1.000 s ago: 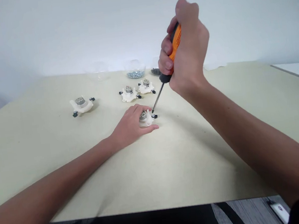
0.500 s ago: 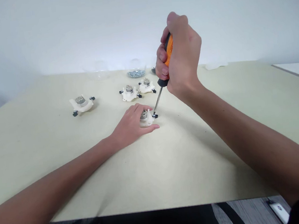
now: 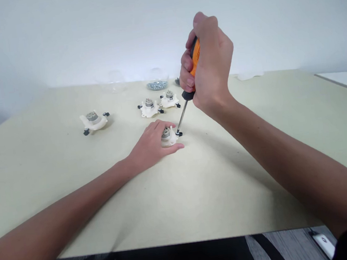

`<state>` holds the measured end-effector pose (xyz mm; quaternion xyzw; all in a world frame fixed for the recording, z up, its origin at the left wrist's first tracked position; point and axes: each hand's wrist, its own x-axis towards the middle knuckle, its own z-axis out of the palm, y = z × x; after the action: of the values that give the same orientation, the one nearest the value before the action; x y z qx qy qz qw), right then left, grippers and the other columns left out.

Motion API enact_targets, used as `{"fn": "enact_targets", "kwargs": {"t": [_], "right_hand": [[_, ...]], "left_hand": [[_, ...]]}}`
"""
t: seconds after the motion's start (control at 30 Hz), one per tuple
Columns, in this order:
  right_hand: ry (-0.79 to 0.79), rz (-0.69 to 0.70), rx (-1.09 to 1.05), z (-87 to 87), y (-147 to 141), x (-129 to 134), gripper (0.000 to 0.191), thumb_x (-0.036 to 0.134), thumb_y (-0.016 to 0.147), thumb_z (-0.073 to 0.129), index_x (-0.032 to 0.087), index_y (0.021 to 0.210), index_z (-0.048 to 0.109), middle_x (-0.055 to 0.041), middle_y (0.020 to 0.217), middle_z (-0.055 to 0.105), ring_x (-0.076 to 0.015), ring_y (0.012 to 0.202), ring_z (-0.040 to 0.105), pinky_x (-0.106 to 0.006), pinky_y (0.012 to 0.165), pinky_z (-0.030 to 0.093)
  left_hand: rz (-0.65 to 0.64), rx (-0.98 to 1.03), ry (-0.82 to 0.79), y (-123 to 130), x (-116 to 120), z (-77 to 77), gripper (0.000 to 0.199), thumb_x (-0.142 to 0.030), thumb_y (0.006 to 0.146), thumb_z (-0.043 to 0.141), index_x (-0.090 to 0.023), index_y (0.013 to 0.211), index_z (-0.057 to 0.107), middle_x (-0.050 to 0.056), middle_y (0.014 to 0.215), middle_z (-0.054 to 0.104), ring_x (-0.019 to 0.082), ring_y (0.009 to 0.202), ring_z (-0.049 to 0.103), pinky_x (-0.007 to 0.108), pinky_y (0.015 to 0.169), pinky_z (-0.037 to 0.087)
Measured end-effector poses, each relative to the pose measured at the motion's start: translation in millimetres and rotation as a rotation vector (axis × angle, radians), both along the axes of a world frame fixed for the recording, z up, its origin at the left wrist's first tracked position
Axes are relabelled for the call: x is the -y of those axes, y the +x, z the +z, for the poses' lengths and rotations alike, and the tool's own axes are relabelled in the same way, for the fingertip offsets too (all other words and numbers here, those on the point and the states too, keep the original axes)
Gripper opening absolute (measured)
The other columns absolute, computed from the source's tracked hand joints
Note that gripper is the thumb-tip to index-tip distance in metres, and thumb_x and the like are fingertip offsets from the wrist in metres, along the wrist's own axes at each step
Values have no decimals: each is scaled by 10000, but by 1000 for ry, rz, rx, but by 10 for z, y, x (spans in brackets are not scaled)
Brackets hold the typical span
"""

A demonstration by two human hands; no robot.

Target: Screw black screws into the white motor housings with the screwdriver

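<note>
On the left of the table [image 3: 133, 218], a spare motor assembly [image 3: 97, 122] sits where it was, while the left hand [image 3: 147, 147] stays with thumb and fingers spread around the held motor assembly [image 3: 170, 139] at the centre, nearer than the two others [image 3: 150, 109] beyond it. At its right end, the screwdriver [image 3: 195, 56], wrapped in the closed fingers of the right hand [image 3: 214, 60], has come down from just above and now appears to touch the black end piece [image 3: 179, 134], suggesting aiming has given way to seating the tip.
</note>
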<state>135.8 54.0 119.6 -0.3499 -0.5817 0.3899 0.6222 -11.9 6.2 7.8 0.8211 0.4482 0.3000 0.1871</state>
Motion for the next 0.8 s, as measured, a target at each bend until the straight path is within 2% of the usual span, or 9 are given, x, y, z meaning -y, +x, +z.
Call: {"fn": "enact_targets", "kwargs": {"t": [0.1,0.2,0.33,0.43,0.53,0.63,0.8], "right_hand": [[-51,-48,73,12,-7,-3,326,541,797,448,245,701,349,-11,605,391,-138,453,284,-314,432,278],[-24,-39,126,22,-14,7,308,546,791,451,252,727,388,-16,588,384,-142,458,300,-308,434,281],[-3,47,122,41,-17,49,305,500,778,472,236,702,341,-2,577,349,-127,438,286,-290,416,249],[58,174,98,49,-13,81,286,471,810,431,228,687,343,9,588,321,-118,422,304,-285,416,248],[142,280,97,54,26,72,283,440,835,382,216,663,389,-6,641,374,-129,478,415,-295,479,351],[97,259,199,90,119,11,244,460,806,426,237,709,455,-26,720,490,-179,634,540,-324,588,442],[55,295,242,213,292,-75,97,342,736,548,267,744,486,-17,813,549,-201,721,573,-351,639,477]], "left_hand": [[0,0,2,2,1,0,464,-510,792,665,-262,1149,503,42,1172,581,247,1144,511,406,999,406],[-8,-6,15,4,0,3,465,-510,794,664,-254,1147,502,40,1163,583,240,1133,514,399,999,404],[-7,-8,15,5,0,10,455,-504,798,660,-261,1148,500,39,1173,581,243,1145,510,405,1007,397],[-3,-13,10,6,1,13,447,-499,797,661,-262,1141,503,42,1168,582,247,1144,513,406,1005,399],[-4,-19,12,6,-1,9,445,-496,800,659,-259,1142,500,44,1165,582,248,1138,516,407,1002,400],[-6,-25,15,2,-5,-1,449,-502,803,656,-260,1145,494,43,1161,579,243,1129,516,401,993,404],[-14,-32,35,-6,-11,-13,456,-491,805,662,-245,1149,491,40,1156,576,224,1110,518,378,991,400]]}}
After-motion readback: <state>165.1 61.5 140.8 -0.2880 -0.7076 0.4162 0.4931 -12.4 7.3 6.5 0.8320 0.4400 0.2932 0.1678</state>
